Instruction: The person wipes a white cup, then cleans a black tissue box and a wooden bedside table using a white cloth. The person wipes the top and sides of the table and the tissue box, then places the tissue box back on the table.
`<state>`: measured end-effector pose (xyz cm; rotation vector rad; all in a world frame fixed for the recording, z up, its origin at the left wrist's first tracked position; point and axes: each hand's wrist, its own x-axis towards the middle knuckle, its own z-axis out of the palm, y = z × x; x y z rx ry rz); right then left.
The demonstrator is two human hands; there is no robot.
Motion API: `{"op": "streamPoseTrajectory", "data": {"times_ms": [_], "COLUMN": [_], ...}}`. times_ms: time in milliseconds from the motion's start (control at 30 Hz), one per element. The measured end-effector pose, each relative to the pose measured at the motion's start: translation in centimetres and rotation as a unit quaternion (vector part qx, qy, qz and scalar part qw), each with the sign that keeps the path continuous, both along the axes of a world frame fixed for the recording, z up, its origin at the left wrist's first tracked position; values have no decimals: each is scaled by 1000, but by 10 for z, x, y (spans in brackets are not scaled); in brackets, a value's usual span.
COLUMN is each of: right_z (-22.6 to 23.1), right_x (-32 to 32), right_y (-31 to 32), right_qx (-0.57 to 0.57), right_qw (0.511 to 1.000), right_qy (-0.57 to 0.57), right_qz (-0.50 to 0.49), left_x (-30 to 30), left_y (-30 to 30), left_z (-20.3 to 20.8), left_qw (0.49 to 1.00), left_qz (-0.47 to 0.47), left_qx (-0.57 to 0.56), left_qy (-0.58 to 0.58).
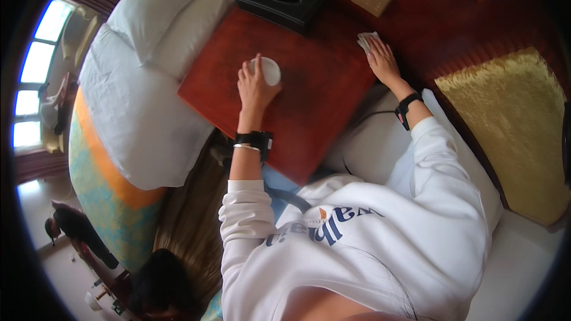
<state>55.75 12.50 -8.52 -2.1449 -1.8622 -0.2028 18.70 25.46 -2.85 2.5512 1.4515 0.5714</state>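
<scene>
A white round dish (272, 72), perhaps a cup seen from above, is on the dark red wooden bedside table (309, 101). My left hand (256, 86) is closed on its near left side, fingers over the rim. At the far right edge of the same tabletop, my right hand (383, 62) presses a crumpled pale cloth (367, 40) under its fingers. Part of the cloth sticks out past the fingertips; the rest is hidden beneath the hand.
A black tissue box (279, 1) stands at the table's back edge. White pillows (160, 30) and a bed with an orange and teal cover (107, 184) lie to the left. A gold padded panel (505, 131) is at the right. Another person (83, 235) is at the lower left.
</scene>
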Motion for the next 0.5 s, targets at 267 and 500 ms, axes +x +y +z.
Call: {"op": "streamPoseTrajectory", "data": {"times_ms": [267, 500], "right_z": [-4, -4], "right_x": [4, 16], "right_y": [5, 5], "right_qx": [10, -6], "right_qw": [999, 1000], "right_qy": [33, 2], "right_qz": [8, -3], "left_x": [5, 14], "left_y": [-11, -114], "left_z": [60, 288], "left_qw": [980, 700], "left_qz": [38, -267], "left_qx": [57, -125], "left_qy": [-189, -651]}}
